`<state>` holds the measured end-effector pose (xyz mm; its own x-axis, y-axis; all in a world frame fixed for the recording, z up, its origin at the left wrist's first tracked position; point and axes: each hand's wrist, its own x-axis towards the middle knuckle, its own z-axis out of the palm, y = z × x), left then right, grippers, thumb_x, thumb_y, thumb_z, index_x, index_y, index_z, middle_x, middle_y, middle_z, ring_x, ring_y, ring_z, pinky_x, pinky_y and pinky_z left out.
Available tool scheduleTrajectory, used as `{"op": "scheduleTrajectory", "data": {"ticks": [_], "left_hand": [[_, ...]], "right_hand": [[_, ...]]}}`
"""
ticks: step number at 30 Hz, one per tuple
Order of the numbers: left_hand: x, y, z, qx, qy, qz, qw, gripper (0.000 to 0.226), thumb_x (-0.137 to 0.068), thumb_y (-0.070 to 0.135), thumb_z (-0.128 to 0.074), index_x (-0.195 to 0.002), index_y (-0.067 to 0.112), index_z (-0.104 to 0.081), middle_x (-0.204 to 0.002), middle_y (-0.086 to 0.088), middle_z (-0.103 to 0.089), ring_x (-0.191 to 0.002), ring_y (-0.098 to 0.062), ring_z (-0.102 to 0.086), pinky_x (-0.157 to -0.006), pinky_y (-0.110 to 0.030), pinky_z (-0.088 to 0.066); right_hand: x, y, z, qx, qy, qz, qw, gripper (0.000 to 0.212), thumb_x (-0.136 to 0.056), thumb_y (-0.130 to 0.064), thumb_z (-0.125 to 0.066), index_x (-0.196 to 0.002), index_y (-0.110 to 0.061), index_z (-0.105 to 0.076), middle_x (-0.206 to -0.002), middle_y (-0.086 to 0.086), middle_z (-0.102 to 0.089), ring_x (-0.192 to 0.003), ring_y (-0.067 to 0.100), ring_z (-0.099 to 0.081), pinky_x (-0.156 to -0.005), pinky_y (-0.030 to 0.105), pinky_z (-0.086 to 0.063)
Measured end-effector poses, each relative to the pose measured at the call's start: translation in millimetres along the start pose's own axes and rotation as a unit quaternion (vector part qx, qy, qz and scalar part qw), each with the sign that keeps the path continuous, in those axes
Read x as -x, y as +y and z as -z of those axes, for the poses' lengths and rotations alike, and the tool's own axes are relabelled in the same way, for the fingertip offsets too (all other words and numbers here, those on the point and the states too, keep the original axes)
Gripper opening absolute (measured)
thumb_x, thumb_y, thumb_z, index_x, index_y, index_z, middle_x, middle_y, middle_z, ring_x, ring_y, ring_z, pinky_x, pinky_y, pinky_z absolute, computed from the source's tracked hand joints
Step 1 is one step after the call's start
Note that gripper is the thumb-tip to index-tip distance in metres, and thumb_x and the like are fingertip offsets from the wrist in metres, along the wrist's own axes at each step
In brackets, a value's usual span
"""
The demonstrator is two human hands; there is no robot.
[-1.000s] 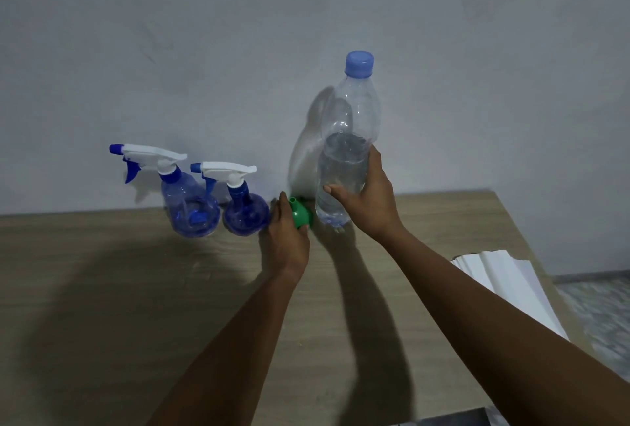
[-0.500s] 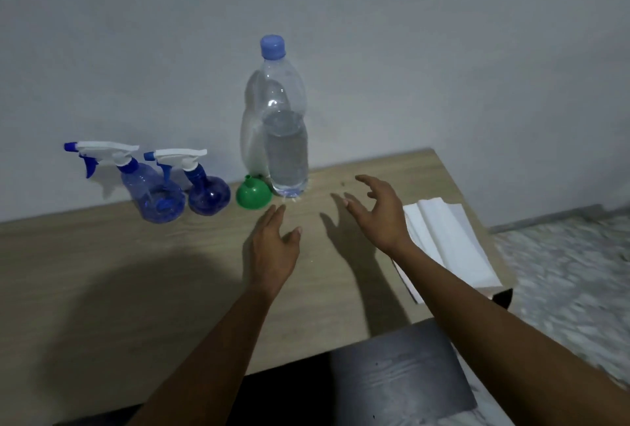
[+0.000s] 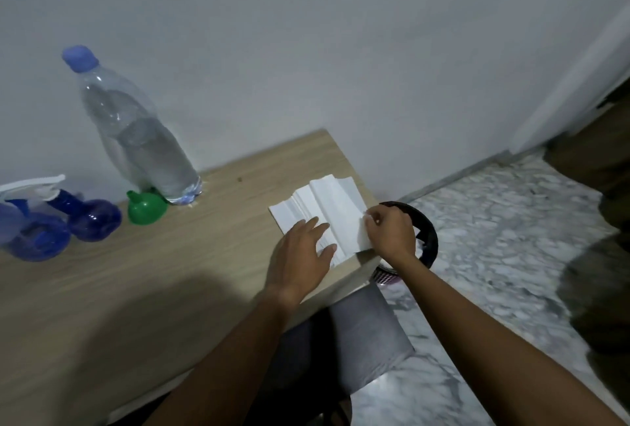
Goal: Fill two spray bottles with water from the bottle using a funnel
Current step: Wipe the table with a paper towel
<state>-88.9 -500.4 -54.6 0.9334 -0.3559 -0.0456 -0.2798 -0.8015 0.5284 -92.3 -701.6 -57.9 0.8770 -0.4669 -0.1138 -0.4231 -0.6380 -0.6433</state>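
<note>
Head view. Left hand (image 3: 300, 255) flat on the tissues (image 3: 327, 200) at the right corner of the desk (image 3: 170, 272), fingers straight. Right hand (image 3: 388, 233) pinching the top sheet's right edge, fingers curled. Bottle (image 3: 143, 142) upright, capped, part full, at the back by the wall, well apart from both hands. Funnel (image 3: 146, 209) just left of its base. A sprayer (image 3: 93, 219) further left, a second sprayer (image 3: 32, 234) just beside it at the frame edge. Black bin (image 3: 431, 238) on the floor past the desk corner.
</note>
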Motion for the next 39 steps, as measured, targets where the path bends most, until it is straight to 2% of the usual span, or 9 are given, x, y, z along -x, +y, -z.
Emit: {"op": "scheduleTrajectory", "data": {"ticks": [4,8,16,22,27,32,35,37,39], "left_hand": [[-9.6,10.1,-11.6,-0.07,-0.026,0.009,0.997,0.054,-0.1,0.047,-0.051,-0.149,0.025,-0.046,-0.16,0.002,-0.04,-0.15,-0.023,-0.031,-0.121,-0.042,-0.028],[-8.7,12.0,-18.7,-0.098,-0.041,0.036,0.994,0.054,-0.1,0.048,-0.05,-0.148,0.025,-0.047,-0.162,0.004,-0.036,-0.151,-0.024,-0.029,-0.123,-0.045,-0.025],[-9.7,12.9,-19.5,-0.098,-0.047,0.058,0.992,0.056,-0.097,0.055,-0.052,-0.147,0.029,-0.048,-0.161,0.009,-0.037,-0.151,-0.024,-0.028,-0.122,-0.046,-0.027],[-9.7,13.6,-18.6,-0.093,-0.052,0.066,0.992,0.055,-0.098,0.054,-0.052,-0.147,0.03,-0.047,-0.162,0.01,-0.034,-0.152,-0.025,-0.025,-0.123,-0.046,-0.026],[-8.6,12.6,-19.5,-0.087,-0.053,0.068,0.992,0.056,-0.098,0.054,-0.052,-0.148,0.03,-0.047,-0.163,0.012,-0.032,-0.153,-0.025,-0.024,-0.123,-0.047,-0.026],[-8.1,13.8,-19.1,-0.091,-0.052,0.069,0.992,0.056,-0.097,0.054,-0.053,-0.148,0.03,-0.047,-0.162,0.011,-0.034,-0.152,-0.026,-0.026,-0.122,-0.048,-0.027],[-8.9,13.9,-18.7,-0.103,-0.051,0.063,0.991,0.057,-0.097,0.053,-0.053,-0.149,0.03,-0.045,-0.162,0.01,-0.035,-0.152,-0.027,-0.027,-0.122,-0.048,-0.028],[-8.5,12.1,-19.7,-0.118,-0.052,0.049,0.99,0.06,-0.098,0.052,-0.052,-0.153,0.032,-0.036,-0.161,0.007,-0.036,-0.151,-0.028,-0.028,-0.121,-0.048,-0.029],[-8.4,11.4,-20.6,-0.139,-0.054,0.029,0.988,0.063,-0.1,0.05,-0.049,-0.156,0.036,-0.025,-0.161,0.004,-0.036,-0.151,-0.029,-0.028,-0.121,-0.049,-0.029]], "right_hand": [[-6.1,8.7,-0.2,0.001,-0.002,-0.01,1.0,0.02,-0.094,-0.026,-0.06,-0.1,-0.019,-0.078,-0.1,0.007,-0.073,-0.094,0.027,-0.067,-0.072,0.035,-0.055],[-9.8,10.2,-2.4,0.001,0.011,-0.022,1.0,0.018,-0.094,-0.034,-0.064,-0.096,-0.022,-0.077,-0.098,0.002,-0.072,-0.092,0.025,-0.066,-0.073,0.037,-0.057],[-10.1,10.0,-2.8,0.03,0.031,-0.03,0.999,0.012,-0.092,-0.024,-0.069,-0.093,-0.024,-0.081,-0.091,-0.001,-0.074,-0.082,0.024,-0.067,-0.063,0.028,-0.044],[-9.0,9.4,-10.3,0.064,0.025,0.015,0.998,0.016,-0.098,-0.017,-0.057,-0.096,-0.012,-0.072,-0.105,0.006,-0.062,-0.083,0.028,-0.062,-0.069,0.036,-0.046],[-9.1,12.1,2.8,-0.028,0.012,0.003,1.0,0.013,-0.102,-0.015,-0.048,-0.093,-0.013,-0.058,-0.105,0.004,-0.055,-0.082,0.019,-0.05,-0.072,0.031,-0.037],[-1.3,6.2,9.5,-0.116,0.021,0.015,0.993,0.013,-0.103,-0.01,-0.044,-0.094,-0.011,-0.053,-0.084,-0.002,-0.057,-0.077,0.017,-0.055,-0.065,0.032,-0.037],[3.3,-3.6,14.7,-0.203,0.035,0.005,0.979,0.011,-0.1,-0.007,-0.048,-0.099,-0.014,-0.057,-0.08,-0.011,-0.059,-0.07,0.002,-0.056,-0.062,0.02,-0.042],[2.6,-12.0,17.1,-0.274,0.029,-0.023,0.961,0.02,-0.098,-0.004,-0.049,-0.108,-0.017,-0.06,-0.085,-0.009,-0.061,-0.072,-0.002,-0.058,-0.064,0.015,-0.044],[-1.3,-20.0,21.5,-0.32,-0.003,-0.059,0.946,0.038,-0.093,0.002,-0.045,-0.119,-0.018,-0.062,-0.098,-0.003,-0.063,-0.082,0.005,-0.059,-0.069,0.018,-0.045]]}}
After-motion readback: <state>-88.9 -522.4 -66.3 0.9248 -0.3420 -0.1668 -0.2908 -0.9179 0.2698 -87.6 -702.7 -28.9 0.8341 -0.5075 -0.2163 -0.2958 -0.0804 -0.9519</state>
